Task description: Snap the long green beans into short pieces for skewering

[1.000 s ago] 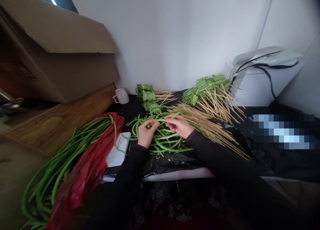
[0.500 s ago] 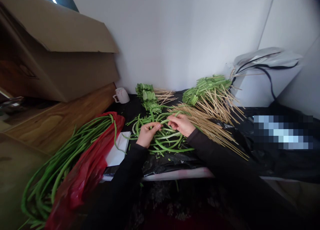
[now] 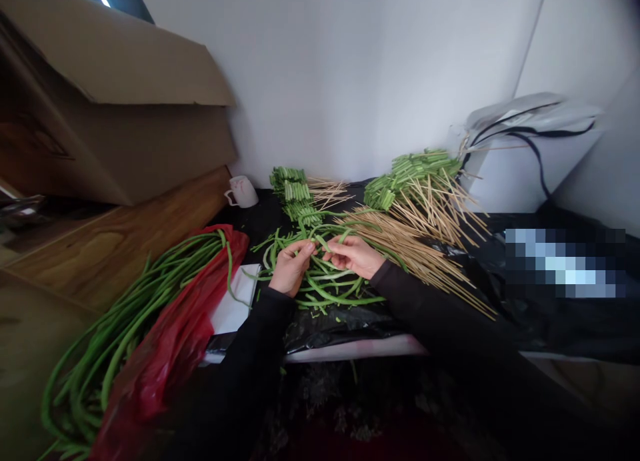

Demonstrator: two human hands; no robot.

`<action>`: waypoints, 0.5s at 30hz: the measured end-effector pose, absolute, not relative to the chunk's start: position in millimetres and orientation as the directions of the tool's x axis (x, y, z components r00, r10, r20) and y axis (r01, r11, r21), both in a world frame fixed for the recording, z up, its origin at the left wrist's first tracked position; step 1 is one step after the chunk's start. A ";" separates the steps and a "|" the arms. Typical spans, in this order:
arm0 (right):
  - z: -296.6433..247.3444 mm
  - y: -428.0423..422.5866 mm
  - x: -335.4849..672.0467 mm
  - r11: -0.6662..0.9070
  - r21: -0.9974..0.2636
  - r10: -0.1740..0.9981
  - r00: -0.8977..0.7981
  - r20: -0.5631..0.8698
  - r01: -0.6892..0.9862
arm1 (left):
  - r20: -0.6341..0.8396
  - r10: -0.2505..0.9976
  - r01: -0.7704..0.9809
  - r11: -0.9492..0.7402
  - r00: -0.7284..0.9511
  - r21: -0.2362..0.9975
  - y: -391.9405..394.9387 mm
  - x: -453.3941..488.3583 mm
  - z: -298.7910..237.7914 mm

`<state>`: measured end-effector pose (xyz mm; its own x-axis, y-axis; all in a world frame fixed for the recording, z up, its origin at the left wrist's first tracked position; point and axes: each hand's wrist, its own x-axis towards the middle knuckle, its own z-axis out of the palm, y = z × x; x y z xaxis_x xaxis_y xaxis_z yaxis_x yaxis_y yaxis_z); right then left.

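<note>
Over a loose heap of long green beans (image 3: 330, 291), both hands meet near the middle of the table. My right hand (image 3: 356, 256) pinches a long bean (image 3: 323, 242) between thumb and fingers. My left hand (image 3: 292, 267) is closed at the fingertips, almost touching the right one; it seems to grip the same bean, its end hidden by the fingers. Behind the heap stand bean pieces threaded on sticks: one stack (image 3: 295, 191) at the left and a larger stack (image 3: 425, 174) at the right. Bare wooden skewers (image 3: 425, 254) lie fanned beside my right hand.
A red plastic bag (image 3: 175, 334) with many long beans (image 3: 115, 327) lies at the left, by a white paper (image 3: 237, 301). A pale mug (image 3: 243, 192) and a cardboard box (image 3: 165, 134) stand behind. At the right are a white box (image 3: 530, 174) and black plastic sheeting (image 3: 550, 327).
My right hand has moved slightly left and down, closer to my left hand, with the bean in its fingers. My left hand has shifted only a little.
</note>
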<state>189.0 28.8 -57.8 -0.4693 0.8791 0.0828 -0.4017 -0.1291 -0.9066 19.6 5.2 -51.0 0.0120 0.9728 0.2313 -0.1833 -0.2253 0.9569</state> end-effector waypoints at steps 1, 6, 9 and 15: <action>-57.4 29.7 190.1 -0.128 -0.904 0.878 -0.471 0.088 -0.407 | 0.239 0.971 -0.157 -0.235 0.012 0.959 4.9 20.2 -51.7; -52.7 37.1 198.0 -0.083 -0.880 0.910 -0.396 0.125 -0.467 | 0.270 0.958 0.020 -0.273 0.096 0.962 2.3 24.2 -52.1; -51.4 37.2 199.3 -0.069 -0.888 0.915 -0.384 0.125 -0.454 | 0.292 0.950 0.064 -0.300 0.111 0.952 1.9 23.5 -50.8; -54.8 27.2 190.0 -0.081 -0.942 0.875 -0.476 0.090 -0.327 | 0.211 0.976 -0.110 -0.205 0.050 0.973 4.0 17.6 -54.3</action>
<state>190.0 27.2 -54.8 -0.4763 0.8747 0.0897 -0.3267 -0.0813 -0.9416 17.6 4.0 -54.3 0.0497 0.9762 0.2113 -0.1100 -0.2049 0.9726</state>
